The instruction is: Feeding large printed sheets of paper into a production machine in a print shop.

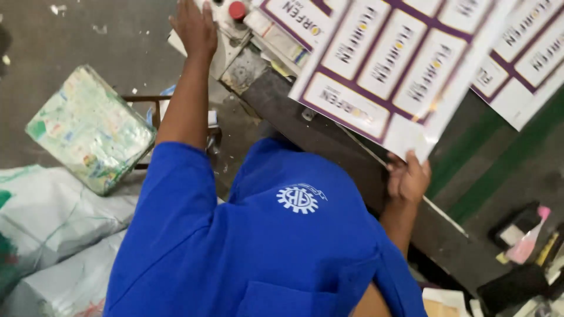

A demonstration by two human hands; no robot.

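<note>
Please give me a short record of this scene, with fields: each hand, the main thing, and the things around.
left hand: raised, laid flat on a pale control box beside a red button
right hand: grips the lower edge of the printed sheet
printed sheet: white, purple-framed label panels, held up tilted
clothing: blue shirt
around: wrapped bundle at left, dark machine bed
</note>
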